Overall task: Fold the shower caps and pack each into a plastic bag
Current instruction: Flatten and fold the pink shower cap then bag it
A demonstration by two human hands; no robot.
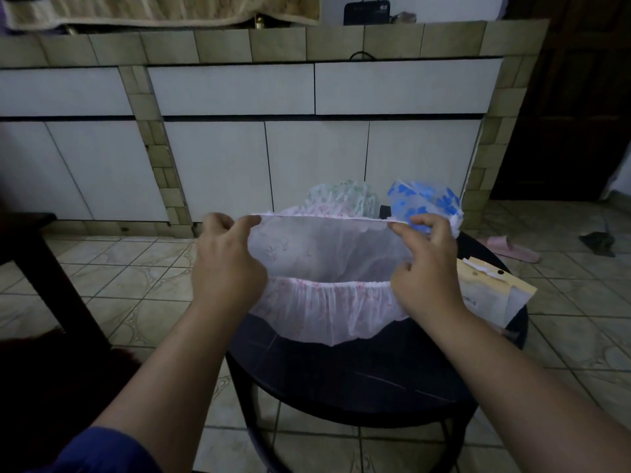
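Pink shower cap (327, 254), unfolded, pinched taut by left hand (227, 264) and right hand (426, 268) grips at centre frame; two caps (423, 199) and bags (491, 291) waited on desk (341, 370).

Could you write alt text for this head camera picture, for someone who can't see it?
Two bare hands, left hand and right hand, hold a sheer pink shower cap stretched open by its elastic rim above a small round dark table. Behind it on the table lie a green-patterned cap and a blue-flowered cap, with plastic bags at right.
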